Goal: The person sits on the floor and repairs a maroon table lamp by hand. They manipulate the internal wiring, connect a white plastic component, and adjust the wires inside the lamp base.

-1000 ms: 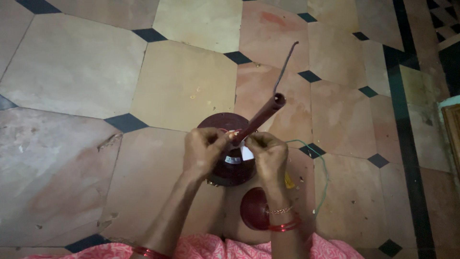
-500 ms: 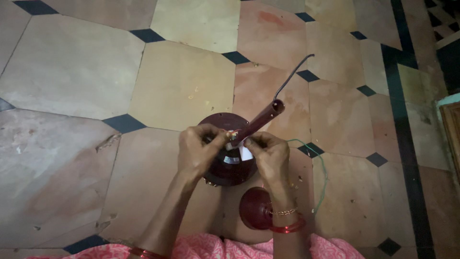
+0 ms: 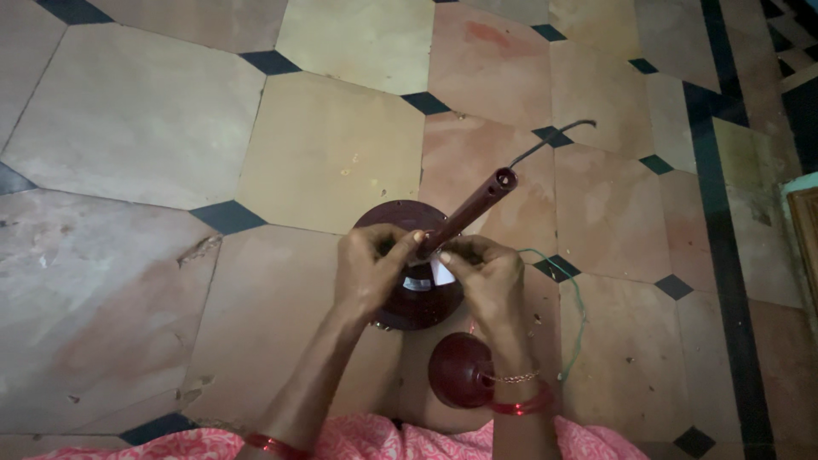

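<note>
Between both hands: maroon tube (image 3: 471,207), long axis slanting up, far-right from round motor body (image 3: 415,277). Left hand (image 3: 368,271) and right hand (image 3: 486,281) pinch tube's near end, equally close.

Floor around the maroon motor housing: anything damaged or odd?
Yes. A chipped patch scars the tiled floor left of the maroon motor housing. A loose green wire trails right of the right hand, and a dark wire sticks out of the tilted tube.
</note>
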